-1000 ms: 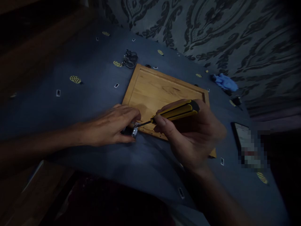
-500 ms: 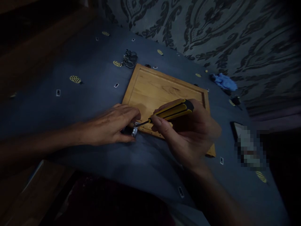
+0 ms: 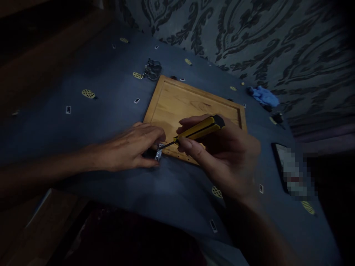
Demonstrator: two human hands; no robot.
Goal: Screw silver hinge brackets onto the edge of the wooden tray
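Observation:
A wooden cabinet door (image 3: 191,105) with a raised frame lies flat on the dark cloth. My left hand (image 3: 138,144) pinches a small metal hinge (image 3: 158,152) between thumb and fingers at the door's near left corner. Part of the hinge is hidden by the fingers. In my right hand (image 3: 222,155) is a yellow and black screwdriver (image 3: 198,129), held at a slant over the door. Its thin shaft points down-left, and the tip meets the hinge; the exact contact is too small to make out. Small dark holes run along the door's near edge.
The dark blue cloth (image 3: 111,85) carries a pineapple print. Beyond the door's far left corner sits a heap of metal hardware (image 3: 152,69). A blue crumpled cloth (image 3: 264,96), a small dark object (image 3: 278,118) and a phone (image 3: 280,162) lie to the right. Patterned wallpaper (image 3: 249,48) rises behind.
My right hand has turned and its fingers have loosened and shifted on the screwdriver's handle, which has moved slightly left. The left hand and hinge stay in place.

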